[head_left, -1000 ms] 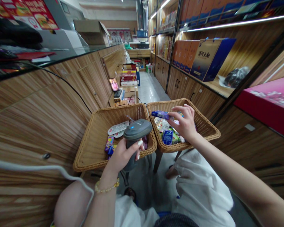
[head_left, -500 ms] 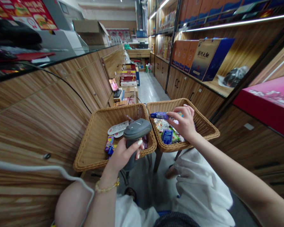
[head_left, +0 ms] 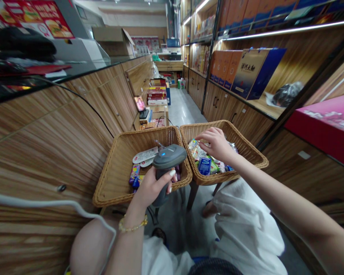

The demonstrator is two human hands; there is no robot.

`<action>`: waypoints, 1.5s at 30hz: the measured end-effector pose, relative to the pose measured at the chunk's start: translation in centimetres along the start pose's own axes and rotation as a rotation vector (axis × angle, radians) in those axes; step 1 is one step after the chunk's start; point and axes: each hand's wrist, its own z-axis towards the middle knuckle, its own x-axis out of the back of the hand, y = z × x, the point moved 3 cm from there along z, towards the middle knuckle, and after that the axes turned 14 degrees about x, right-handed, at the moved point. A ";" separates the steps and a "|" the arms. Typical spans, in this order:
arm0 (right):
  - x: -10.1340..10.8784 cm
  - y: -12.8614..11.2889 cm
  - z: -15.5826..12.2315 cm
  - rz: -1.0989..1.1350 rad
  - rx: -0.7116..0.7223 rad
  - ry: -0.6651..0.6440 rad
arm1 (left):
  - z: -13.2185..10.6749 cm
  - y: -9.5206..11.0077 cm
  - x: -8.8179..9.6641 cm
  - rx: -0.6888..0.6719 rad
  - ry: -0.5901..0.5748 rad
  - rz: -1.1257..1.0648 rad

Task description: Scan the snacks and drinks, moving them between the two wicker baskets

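My left hand (head_left: 154,186) is wrapped round the grip of a grey barcode scanner (head_left: 169,156), whose head points right, with a small blue light on top. Behind it, the left wicker basket (head_left: 106,172) holds two white oval-ended cards (head_left: 145,156), a purple snack pack (head_left: 134,173) and a few more packs partly hidden by the scanner. Over the right wicker basket (head_left: 253,162) hovers my right hand (head_left: 216,145), its fingers apart and no item visible in them. Below that hand lie several small wrapped snacks, among them a blue packet (head_left: 204,166).
Wooden cabinets (head_left: 57,133) run close along the left under a dark counter top. Shelves with a blue and beige gift box (head_left: 255,72) line the right, near a pink box (head_left: 326,118). A white cable (head_left: 60,202) crosses the lower left. Stacked boxes (head_left: 157,93) stand ahead.
The blue-purple pack that my right hand held is gone from its fingers; where it went is not visible. That hand has drawn slightly left. A blue light now shows on the scanner.
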 end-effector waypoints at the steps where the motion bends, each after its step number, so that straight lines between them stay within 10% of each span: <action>1: -0.3 0.7 -0.4 0.004 -0.014 -0.087 | 0.0 0.0 0.0 0.001 -0.004 0.000; 7: -2.4 3.0 -3.4 0.130 0.037 -0.603 | 0.0 0.4 0.0 0.005 -0.007 0.010; 14: -2.3 2.5 -3.4 0.351 0.203 -0.706 | 0.0 0.2 0.0 0.003 -0.003 -0.009; 22: -3.2 4.2 -3.5 0.124 0.034 -0.530 | 0.1 0.1 0.2 -0.002 -0.005 -0.010; 31: -3.6 4.3 -3.9 0.077 0.168 -0.427 | 0.0 0.0 0.0 -0.002 -0.005 -0.012; 45: 0.9 0.4 -2.6 -0.240 0.240 0.262 | 0.2 0.2 0.0 0.012 0.004 0.027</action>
